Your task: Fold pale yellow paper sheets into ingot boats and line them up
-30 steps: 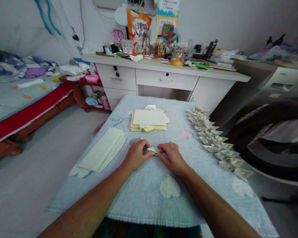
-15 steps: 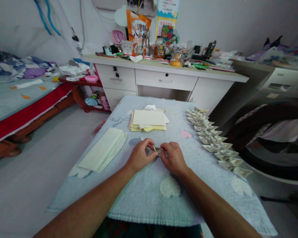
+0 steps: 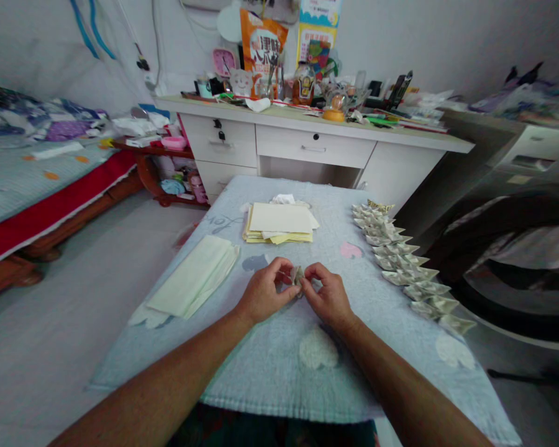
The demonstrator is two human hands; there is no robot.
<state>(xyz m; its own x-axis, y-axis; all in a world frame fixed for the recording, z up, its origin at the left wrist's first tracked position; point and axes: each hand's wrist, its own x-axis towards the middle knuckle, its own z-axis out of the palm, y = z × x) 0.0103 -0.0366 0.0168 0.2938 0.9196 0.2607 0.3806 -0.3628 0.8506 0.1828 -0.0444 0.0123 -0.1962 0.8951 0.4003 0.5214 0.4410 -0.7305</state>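
Greyish folded paper (image 3: 297,274) sits between the left grip (image 3: 268,290) and right grip (image 3: 328,294), both pinching it, probably to steady tiny creases. Paper stack (image 3: 280,218) is just beyond them, likely parked for easy reach. Versus half a second ago, the fold's standing more upright.

A labelled jar (image 3: 302,90) stands on the desk (image 3: 284,138).

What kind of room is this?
It looks like a bedroom in someone's home. There's a wooden bed with pale, orange-spotted bedding, a long white desk with drawers and a big grey washing machine with a round front.
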